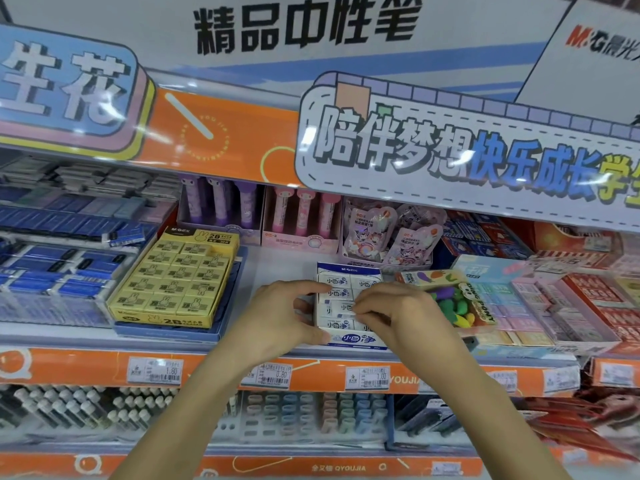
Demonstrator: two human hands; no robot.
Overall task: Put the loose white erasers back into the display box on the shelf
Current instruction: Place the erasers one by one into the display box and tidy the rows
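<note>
On the shelf, both hands pinch white erasers [337, 308] lying crosswise in the display box [356, 339]: left hand [287, 315], right hand [394, 315]; bare shelf [277, 268] lies left.

Right half of the display box [349, 337]: covered by the right hand [398, 313]. Right-hand fingertips: hidden among the white erasers [337, 292]; whether one is gripped cannot be told. Both forearms: cut off by the lower edge. Price labels [154, 370]: small print unreadable. Upper-left blue stock [69, 216]: blurred.
</note>
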